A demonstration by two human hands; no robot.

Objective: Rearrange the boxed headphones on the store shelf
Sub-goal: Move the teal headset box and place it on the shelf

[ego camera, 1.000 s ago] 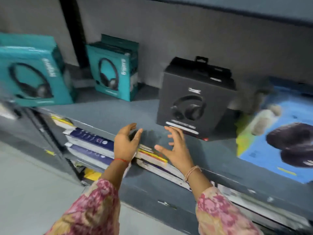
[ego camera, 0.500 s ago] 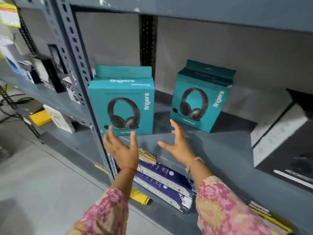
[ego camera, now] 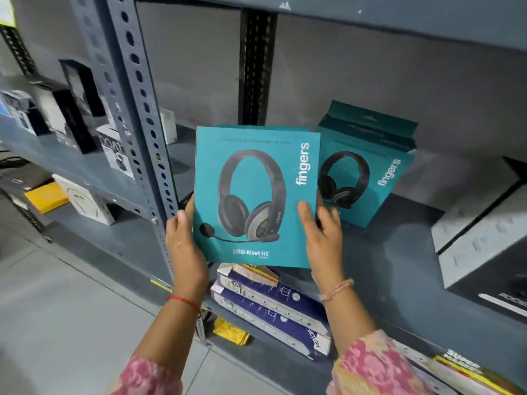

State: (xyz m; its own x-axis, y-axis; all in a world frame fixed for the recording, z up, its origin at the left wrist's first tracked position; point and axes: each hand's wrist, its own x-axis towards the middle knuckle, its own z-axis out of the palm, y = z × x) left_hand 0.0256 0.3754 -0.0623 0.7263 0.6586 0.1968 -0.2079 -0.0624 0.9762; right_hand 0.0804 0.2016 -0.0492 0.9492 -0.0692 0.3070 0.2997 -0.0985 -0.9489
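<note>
A: Head view, middle of the frame: a teal headphone box point(ego camera: 256, 195) marked "fingers" and "USB-Meet H2" is held upright, its front toward the camera, lifted clear of the grey shelf point(ego camera: 399, 252).

B: Who has it?

A: Both hands. The left hand point(ego camera: 185, 246) is clamped on the box's left edge near the lower corner, thumb on the front. The right hand point(ego camera: 322, 240) is clamped on the right edge, thumb on the front face, fingers behind the box.

B: Anything else like it?

A: A second teal box point(ego camera: 368, 172), same brand, stands on the shelf just right of and behind the held one, turned slightly and partly covered by it. At the right edge of the frame sits a black box point(ego camera: 484, 246), cut off by the border.

B: And lower down?

A: Below the held box, on the next shelf down, lie flat blue-and-white boxes point(ego camera: 271, 312) stacked together, with a yellow packet point(ego camera: 231, 332) under their left end. A perforated grey upright point(ego camera: 137, 115) runs through the left part of the frame; to its left, a neighbouring shelf holds black and white boxes point(ego camera: 71, 115), blurred, and a yellow box point(ego camera: 47, 196) at mid-left.

B: The arms?

A: Pink floral sleeves point(ego camera: 370, 366) at the bottom, a red thread point(ego camera: 182, 300) on the left wrist, a pale band point(ego camera: 336, 289) on the right.
</note>
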